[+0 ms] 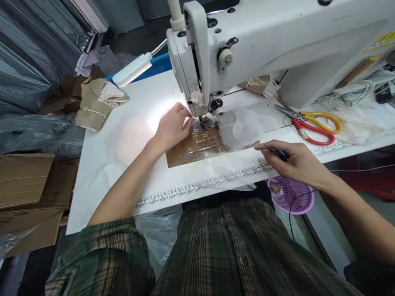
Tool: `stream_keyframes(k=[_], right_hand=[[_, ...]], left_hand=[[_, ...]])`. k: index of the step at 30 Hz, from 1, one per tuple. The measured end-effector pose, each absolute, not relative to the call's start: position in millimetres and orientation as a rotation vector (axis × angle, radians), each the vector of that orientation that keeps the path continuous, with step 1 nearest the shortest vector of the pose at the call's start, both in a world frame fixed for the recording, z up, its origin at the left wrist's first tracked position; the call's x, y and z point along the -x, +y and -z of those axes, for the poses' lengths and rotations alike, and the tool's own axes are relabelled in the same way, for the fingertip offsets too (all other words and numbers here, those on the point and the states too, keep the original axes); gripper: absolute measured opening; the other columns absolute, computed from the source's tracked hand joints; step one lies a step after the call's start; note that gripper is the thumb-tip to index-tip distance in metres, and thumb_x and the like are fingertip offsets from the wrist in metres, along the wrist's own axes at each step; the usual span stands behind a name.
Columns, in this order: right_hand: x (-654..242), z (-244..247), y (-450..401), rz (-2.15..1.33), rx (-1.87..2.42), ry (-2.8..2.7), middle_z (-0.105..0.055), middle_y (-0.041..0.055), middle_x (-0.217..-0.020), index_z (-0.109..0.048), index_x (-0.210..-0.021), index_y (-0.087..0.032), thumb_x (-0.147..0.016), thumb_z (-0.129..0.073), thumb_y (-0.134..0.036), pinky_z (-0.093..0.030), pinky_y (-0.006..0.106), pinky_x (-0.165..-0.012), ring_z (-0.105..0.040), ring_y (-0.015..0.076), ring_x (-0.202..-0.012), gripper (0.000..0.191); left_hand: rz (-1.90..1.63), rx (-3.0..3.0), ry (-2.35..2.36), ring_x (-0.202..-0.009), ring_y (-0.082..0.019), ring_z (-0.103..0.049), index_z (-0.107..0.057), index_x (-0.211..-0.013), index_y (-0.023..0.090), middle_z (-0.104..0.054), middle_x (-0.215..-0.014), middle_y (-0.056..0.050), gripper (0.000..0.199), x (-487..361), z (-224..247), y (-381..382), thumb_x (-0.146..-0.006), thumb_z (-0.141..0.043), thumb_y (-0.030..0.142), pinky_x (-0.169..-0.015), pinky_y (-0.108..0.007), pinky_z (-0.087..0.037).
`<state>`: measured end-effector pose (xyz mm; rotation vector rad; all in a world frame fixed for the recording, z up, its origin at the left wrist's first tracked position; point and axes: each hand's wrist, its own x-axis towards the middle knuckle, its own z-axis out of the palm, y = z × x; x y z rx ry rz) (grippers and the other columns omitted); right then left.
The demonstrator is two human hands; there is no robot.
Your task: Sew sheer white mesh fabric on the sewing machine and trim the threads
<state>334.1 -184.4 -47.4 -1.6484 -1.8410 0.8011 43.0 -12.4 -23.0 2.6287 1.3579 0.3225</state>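
Observation:
Beside the needle of the white sewing machine (271, 45), my left hand (173, 126) is closed, thumb and forefinger almost meeting. Whatever is between the fingertips is too small to make out. Under the presser foot (206, 122) and in front of it lies a brown plate (197, 149) under clear tape, with small red marks. Sheer white fabric (242, 128) is spread just right of the foot. My right hand (290, 161) is closed around a small dark-handled tool (281, 155) with a thin metal tip, near the front edge of the table.
Scissors with red and yellow handles (317, 123) lie at the right. A ruler strip (203, 186) runs along the table's front edge. At the left are a tied beige bundle (94, 102), a lamp (132, 70) and cardboard boxes (33, 193). A purple basket (304, 203) stands below.

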Motion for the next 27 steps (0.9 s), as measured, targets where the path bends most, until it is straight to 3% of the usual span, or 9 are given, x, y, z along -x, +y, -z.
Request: stream_keyframes(k=[2, 5, 9, 13, 16, 20, 23, 27], right_hand=[[-333, 50, -185, -0.813, 1.647, -1.806, -0.075, 0.0046, -0.088, -0.072, -0.110, -0.021, -0.093, -0.050, -0.030, -0.046, 0.028, -0.057, -0.062, 0.0169, -0.064, 0.029], [-319, 52, -179, -0.801, 1.596, -1.819, -0.071, 0.0041, -0.077, -0.072, -0.108, -0.018, -0.093, -0.049, -0.031, -0.044, 0.028, -0.057, -0.057, 0.0157, -0.060, 0.030], [-291, 52, -163, -0.730, 1.464, -1.956, -0.066, 0.0018, -0.068, -0.070, -0.117, -0.016, -0.089, -0.052, -0.030, -0.041, 0.027, -0.059, -0.053, 0.0143, -0.058, 0.036], [-272, 51, -152, -0.750, 1.362, -2.042, -0.066, 0.0024, -0.070, -0.069, -0.118, -0.013, -0.088, -0.051, -0.026, -0.039, 0.026, -0.058, -0.051, 0.0131, -0.056, 0.037], [-264, 54, -147, -0.703, 1.349, -2.070, -0.070, 0.0065, -0.083, -0.071, -0.113, -0.014, -0.088, -0.050, -0.022, -0.044, 0.028, -0.066, -0.059, 0.0162, -0.068, 0.034], [-253, 58, -145, -0.553, 1.348, -2.215, -0.067, 0.0122, -0.104, -0.070, -0.118, -0.014, -0.089, -0.049, -0.019, -0.047, 0.030, -0.072, -0.062, 0.0200, -0.082, 0.036], [-246, 59, -147, -0.530, 1.392, -2.357, -0.066, 0.0108, -0.103, -0.069, -0.119, -0.016, -0.090, -0.048, -0.017, -0.046, 0.029, -0.067, -0.061, 0.0186, -0.077, 0.036], [-245, 57, -146, -0.557, 1.382, -2.280, -0.068, 0.0116, -0.105, -0.069, -0.119, -0.015, -0.090, -0.048, -0.016, -0.047, 0.031, -0.073, -0.064, 0.0226, -0.089, 0.035]], left_hand=[[-0.229, -2.520, 1.348, -0.078, -0.022, -0.060, -0.064, -0.087, 0.016, -0.065, -0.094, -0.009, 0.033, -43, 23, -46, -0.096, -0.049, 0.044, -0.071, -0.036, -0.047], [-0.101, -2.413, 1.194, -0.075, -0.020, -0.057, -0.060, -0.085, 0.018, -0.063, -0.087, -0.007, 0.036, -43, 30, -86, -0.092, -0.054, 0.052, -0.066, -0.032, -0.046], [-0.183, -2.340, 1.073, -0.076, -0.018, -0.056, -0.058, -0.081, 0.019, -0.062, -0.085, -0.005, 0.028, -34, 32, -99, -0.091, -0.058, 0.045, -0.067, -0.031, -0.045], [-0.281, -1.876, 1.021, -0.068, -0.014, -0.059, -0.056, -0.087, 0.018, -0.062, -0.077, -0.002, 0.024, -17, 18, -83, -0.087, -0.063, 0.042, -0.061, -0.026, -0.048], [-0.247, -1.697, 1.031, -0.058, -0.011, -0.060, -0.060, -0.095, 0.016, -0.065, -0.079, -0.003, 0.029, -7, 10, -67, -0.087, -0.065, 0.044, -0.052, -0.023, -0.047], [-0.185, -1.782, 1.133, -0.043, -0.005, -0.043, -0.070, -0.100, 0.015, -0.067, -0.070, -0.002, 0.037, -5, 9, -41, -0.084, -0.070, 0.048, -0.041, -0.020, -0.035], [-0.232, -1.783, 1.154, -0.045, -0.006, -0.045, -0.068, -0.110, 0.015, -0.070, -0.071, -0.003, 0.044, -7, 11, -23, -0.083, -0.071, 0.050, -0.043, -0.020, -0.035], [-0.247, -1.757, 1.098, -0.061, -0.012, -0.059, -0.067, -0.111, 0.013, -0.072, -0.079, -0.008, 0.049, -5, 12, -14, -0.089, -0.062, 0.057, -0.053, -0.022, -0.045]])
